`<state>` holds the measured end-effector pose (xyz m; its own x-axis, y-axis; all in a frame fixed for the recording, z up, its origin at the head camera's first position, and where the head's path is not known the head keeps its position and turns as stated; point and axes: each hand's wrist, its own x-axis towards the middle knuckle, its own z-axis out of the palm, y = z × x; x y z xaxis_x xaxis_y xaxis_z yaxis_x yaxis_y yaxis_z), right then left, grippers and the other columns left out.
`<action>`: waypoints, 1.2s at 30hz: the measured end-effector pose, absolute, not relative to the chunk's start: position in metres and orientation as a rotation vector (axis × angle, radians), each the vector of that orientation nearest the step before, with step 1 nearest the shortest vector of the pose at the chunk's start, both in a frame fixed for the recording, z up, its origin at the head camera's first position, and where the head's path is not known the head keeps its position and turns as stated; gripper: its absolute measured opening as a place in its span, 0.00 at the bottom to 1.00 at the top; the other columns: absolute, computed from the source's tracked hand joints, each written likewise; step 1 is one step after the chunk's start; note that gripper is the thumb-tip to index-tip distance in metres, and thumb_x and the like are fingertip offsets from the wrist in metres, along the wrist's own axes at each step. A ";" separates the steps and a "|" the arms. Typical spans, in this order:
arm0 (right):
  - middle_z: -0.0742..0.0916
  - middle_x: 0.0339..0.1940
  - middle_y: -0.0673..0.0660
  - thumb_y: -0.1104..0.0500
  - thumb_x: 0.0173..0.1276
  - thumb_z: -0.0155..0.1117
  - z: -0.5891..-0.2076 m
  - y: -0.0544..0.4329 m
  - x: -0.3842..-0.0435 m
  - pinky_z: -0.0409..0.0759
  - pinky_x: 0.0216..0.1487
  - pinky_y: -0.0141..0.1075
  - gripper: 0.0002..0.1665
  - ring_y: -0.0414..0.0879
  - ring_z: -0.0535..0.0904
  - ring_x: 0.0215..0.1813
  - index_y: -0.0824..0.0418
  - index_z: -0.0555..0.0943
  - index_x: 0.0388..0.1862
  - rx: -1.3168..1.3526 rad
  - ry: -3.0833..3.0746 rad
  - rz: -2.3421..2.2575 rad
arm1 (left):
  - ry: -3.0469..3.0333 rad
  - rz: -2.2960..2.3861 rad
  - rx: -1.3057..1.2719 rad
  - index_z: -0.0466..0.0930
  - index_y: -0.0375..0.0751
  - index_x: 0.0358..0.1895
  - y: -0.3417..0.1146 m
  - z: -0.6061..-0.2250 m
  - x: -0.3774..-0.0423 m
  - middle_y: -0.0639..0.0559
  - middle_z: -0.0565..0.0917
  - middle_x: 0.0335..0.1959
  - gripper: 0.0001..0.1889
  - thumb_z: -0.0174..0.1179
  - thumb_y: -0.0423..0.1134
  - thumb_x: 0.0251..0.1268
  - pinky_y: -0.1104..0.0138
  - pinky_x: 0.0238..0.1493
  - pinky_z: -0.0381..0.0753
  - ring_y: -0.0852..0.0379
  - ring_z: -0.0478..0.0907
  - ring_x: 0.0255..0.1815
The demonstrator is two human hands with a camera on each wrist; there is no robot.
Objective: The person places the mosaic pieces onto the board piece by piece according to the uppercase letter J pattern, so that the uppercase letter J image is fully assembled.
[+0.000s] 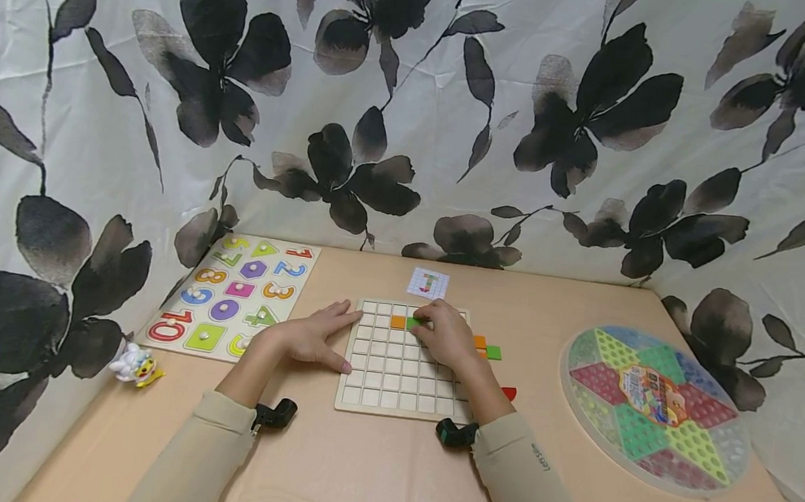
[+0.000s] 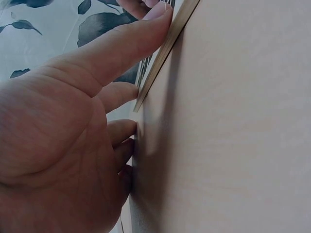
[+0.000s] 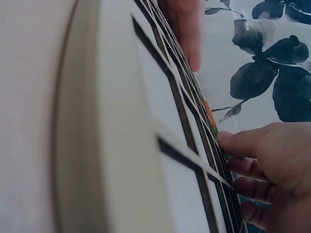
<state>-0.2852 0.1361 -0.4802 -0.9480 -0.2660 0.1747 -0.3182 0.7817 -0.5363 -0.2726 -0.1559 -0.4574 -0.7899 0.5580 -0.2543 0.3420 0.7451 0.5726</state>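
Note:
A wooden grid board (image 1: 387, 401) with white square cells lies on the table. An orange tile (image 1: 398, 322) sits in an upper cell, with a green tile (image 1: 412, 323) right beside it. The thumb and fingertips of my right hand (image 1: 447, 336) pinch that green tile; in the right wrist view the right hand's thumb (image 3: 243, 140) touches it at the board surface. My left hand (image 1: 305, 335) rests spread along the board's left edge, thumb (image 2: 121, 51) against the frame. A pattern card (image 1: 428, 283) with a small coloured figure lies behind the board.
Orange tiles (image 1: 480, 342), a green tile (image 1: 494, 352) and a red piece (image 1: 509, 393) lie right of the board, partly hidden by the right arm. A number-and-shape board (image 1: 223, 310) and small toy figure (image 1: 136, 364) are left; a round star-patterned game board (image 1: 654, 412) is right.

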 end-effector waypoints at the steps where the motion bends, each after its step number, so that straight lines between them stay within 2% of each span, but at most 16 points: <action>1: 0.86 0.51 0.54 0.56 0.71 0.73 -0.480 0.136 -0.285 0.83 0.60 0.49 0.16 0.52 0.83 0.55 0.59 0.89 0.55 0.477 -2.880 0.893 | 2.532 0.717 0.688 0.52 0.50 0.85 -0.156 -0.457 -0.273 0.41 0.39 0.88 0.57 0.76 0.60 0.56 0.40 0.85 0.41 0.39 0.33 0.88; 6: 0.86 0.51 0.56 0.57 0.71 0.72 -0.473 0.140 -0.285 0.83 0.57 0.49 0.18 0.54 0.83 0.55 0.61 0.88 0.57 0.514 -2.867 0.901 | 2.529 0.725 0.687 0.52 0.50 0.85 -0.156 -0.457 -0.273 0.40 0.39 0.88 0.58 0.76 0.60 0.55 0.40 0.85 0.40 0.39 0.33 0.88; 11: 0.86 0.52 0.56 0.57 0.72 0.71 -0.459 0.150 -0.285 0.80 0.44 0.43 0.19 0.50 0.80 0.43 0.61 0.87 0.59 0.518 -2.843 0.942 | 2.528 0.717 0.689 0.52 0.50 0.85 -0.156 -0.458 -0.274 0.41 0.39 0.88 0.58 0.75 0.60 0.56 0.41 0.85 0.41 0.39 0.33 0.88; 15: 0.86 0.52 0.57 0.57 0.72 0.71 -0.447 0.158 -0.283 0.76 0.40 0.39 0.20 0.48 0.75 0.37 0.62 0.86 0.60 0.532 -2.814 0.950 | 2.525 0.718 0.684 0.52 0.50 0.85 -0.156 -0.457 -0.274 0.41 0.39 0.88 0.58 0.76 0.60 0.55 0.41 0.85 0.41 0.40 0.33 0.88; 26: 0.87 0.53 0.59 0.59 0.71 0.72 -0.433 0.177 -0.278 0.73 0.39 0.37 0.20 0.50 0.75 0.41 0.62 0.86 0.61 0.550 -2.785 0.969 | 2.535 0.704 0.688 0.52 0.51 0.85 -0.156 -0.457 -0.273 0.41 0.40 0.88 0.57 0.75 0.60 0.56 0.40 0.85 0.41 0.39 0.34 0.88; 36: 0.88 0.57 0.59 0.60 0.72 0.71 -0.427 0.196 -0.276 0.77 0.41 0.38 0.17 0.49 0.76 0.43 0.60 0.86 0.59 0.603 -2.748 1.063 | 2.536 0.711 0.673 0.53 0.52 0.85 -0.154 -0.458 -0.272 0.42 0.41 0.88 0.57 0.75 0.60 0.55 0.40 0.85 0.43 0.40 0.35 0.88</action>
